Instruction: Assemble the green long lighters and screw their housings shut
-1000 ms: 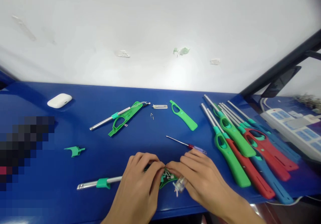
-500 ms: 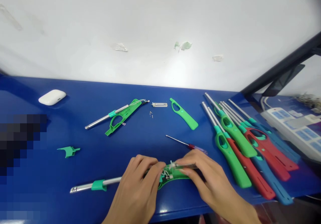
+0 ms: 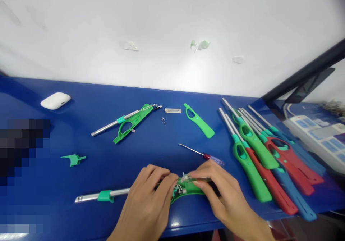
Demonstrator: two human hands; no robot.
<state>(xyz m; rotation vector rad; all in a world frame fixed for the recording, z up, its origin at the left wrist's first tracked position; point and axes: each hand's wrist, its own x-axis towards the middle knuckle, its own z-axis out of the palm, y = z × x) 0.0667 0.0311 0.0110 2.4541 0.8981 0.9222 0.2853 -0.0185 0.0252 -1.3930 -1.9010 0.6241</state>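
Note:
An opened green utility lighter (image 3: 188,188) lies at the table's front edge, its inner parts and white wires showing. My left hand (image 3: 151,192) is closed over its middle, holding it down; the metal tube (image 3: 118,192) sticks out to the left. Pinched between thumb and fingers of my right hand (image 3: 221,187) is a clear gas tank (image 3: 198,178) with a pale valve end, held at the handle shell. My fingers cover part of the tank and shell. Just beyond my right hand lies a screwdriver (image 3: 205,156).
Farther back are another opened green lighter (image 3: 134,123), a clear tank (image 3: 173,110), tiny screws (image 3: 163,121) and a green shell half (image 3: 199,121). A green trigger (image 3: 74,159) and white case (image 3: 55,100) lie left. Several assembled lighters (image 3: 253,169) and a power strip (image 3: 318,133) occupy the right.
The whole view has shifted slightly. Both hands keep their hold on the lighter and the tank, with hardly any movement between them.

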